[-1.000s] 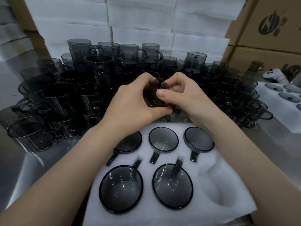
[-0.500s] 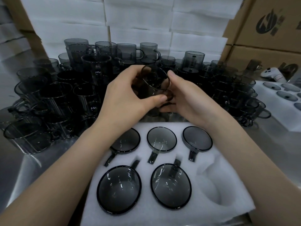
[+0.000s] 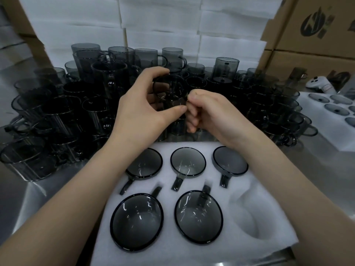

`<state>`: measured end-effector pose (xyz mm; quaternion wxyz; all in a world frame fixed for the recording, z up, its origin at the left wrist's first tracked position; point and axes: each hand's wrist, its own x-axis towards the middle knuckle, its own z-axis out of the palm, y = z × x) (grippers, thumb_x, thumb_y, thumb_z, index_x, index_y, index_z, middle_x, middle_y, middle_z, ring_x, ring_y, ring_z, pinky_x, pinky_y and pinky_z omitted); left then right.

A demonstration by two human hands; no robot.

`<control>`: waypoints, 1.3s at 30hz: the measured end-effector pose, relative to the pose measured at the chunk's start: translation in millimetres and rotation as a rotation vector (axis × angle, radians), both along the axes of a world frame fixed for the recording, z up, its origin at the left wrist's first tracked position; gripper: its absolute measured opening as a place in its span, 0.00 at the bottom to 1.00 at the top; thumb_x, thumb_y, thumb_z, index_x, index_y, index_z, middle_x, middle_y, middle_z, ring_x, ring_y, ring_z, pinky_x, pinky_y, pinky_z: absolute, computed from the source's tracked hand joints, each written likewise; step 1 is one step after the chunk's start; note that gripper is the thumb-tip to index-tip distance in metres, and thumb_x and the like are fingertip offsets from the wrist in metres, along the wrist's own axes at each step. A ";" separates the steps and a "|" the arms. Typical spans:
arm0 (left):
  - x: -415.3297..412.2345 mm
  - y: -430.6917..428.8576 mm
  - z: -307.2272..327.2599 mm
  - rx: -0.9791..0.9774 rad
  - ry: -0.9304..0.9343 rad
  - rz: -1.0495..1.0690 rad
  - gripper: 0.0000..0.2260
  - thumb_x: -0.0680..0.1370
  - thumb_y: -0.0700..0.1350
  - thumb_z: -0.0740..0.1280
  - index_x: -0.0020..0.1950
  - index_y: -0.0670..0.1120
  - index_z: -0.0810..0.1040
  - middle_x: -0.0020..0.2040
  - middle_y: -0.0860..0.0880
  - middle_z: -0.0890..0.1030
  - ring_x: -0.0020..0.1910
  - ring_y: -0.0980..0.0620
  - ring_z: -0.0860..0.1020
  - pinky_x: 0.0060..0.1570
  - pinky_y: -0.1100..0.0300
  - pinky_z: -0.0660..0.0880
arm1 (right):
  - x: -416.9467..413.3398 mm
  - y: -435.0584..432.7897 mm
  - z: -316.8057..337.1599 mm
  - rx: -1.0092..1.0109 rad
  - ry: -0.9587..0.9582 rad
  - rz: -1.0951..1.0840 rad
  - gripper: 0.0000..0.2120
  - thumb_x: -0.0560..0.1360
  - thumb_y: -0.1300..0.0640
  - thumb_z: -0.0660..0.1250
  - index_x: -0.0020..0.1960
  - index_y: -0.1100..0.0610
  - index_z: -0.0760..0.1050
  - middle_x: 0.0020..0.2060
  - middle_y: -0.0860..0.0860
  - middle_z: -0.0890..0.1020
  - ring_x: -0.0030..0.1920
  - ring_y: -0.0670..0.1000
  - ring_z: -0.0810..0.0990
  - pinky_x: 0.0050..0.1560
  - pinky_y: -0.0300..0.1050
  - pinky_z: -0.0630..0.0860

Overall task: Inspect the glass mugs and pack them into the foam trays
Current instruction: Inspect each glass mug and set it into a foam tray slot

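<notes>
I hold one smoky grey glass mug [image 3: 171,93] up over the mug pile, its mouth turned toward me. My left hand [image 3: 142,108] curls round its left side, thumb and fingers on the rim. My right hand [image 3: 209,112] grips its right side, where the handle seems to be, with curled fingers. Below them lies a white foam tray [image 3: 272,217] with several mugs [image 3: 137,219] seated in its pockets, bases up. The front right pocket [image 3: 249,217] holds nothing.
A dense pile of grey glass mugs [image 3: 80,104] covers the metal table behind the tray. White foam sheets [image 3: 163,22] are stacked at the back, cardboard boxes [image 3: 311,29] at right. A second foam tray [image 3: 326,120] with mugs and a white controller [image 3: 318,83] lie at far right.
The mug has been turned in my hands and lifted slightly. My right hand has shifted from an open cradle under it to a curled grip on its right side.
</notes>
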<state>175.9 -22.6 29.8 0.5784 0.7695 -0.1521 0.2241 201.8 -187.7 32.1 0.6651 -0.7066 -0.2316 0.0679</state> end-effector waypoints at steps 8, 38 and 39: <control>-1.9 3.1 6.3 -0.227 0.087 -0.092 0.20 0.72 0.41 0.75 0.61 0.47 0.73 0.49 0.49 0.82 0.48 0.58 0.82 0.48 0.64 0.78 | -4.5 -6.2 2.3 0.084 -0.123 0.150 0.12 0.81 0.56 0.54 0.45 0.57 0.75 0.30 0.50 0.74 0.31 0.51 0.73 0.37 0.42 0.73; -7.9 -4.2 3.3 0.224 -0.151 0.153 0.29 0.65 0.50 0.80 0.57 0.56 0.65 0.51 0.57 0.79 0.54 0.57 0.78 0.56 0.53 0.75 | -8.3 -0.3 6.7 0.036 -0.118 -0.159 0.24 0.73 0.40 0.62 0.25 0.53 0.75 0.25 0.50 0.76 0.30 0.49 0.71 0.39 0.41 0.72; -8.1 -4.4 3.1 0.205 -0.155 0.157 0.29 0.65 0.50 0.80 0.57 0.55 0.65 0.51 0.57 0.79 0.52 0.59 0.78 0.55 0.55 0.76 | -7.0 -0.6 6.4 0.111 -0.081 -0.128 0.22 0.75 0.43 0.61 0.27 0.53 0.77 0.26 0.49 0.78 0.29 0.48 0.72 0.38 0.41 0.73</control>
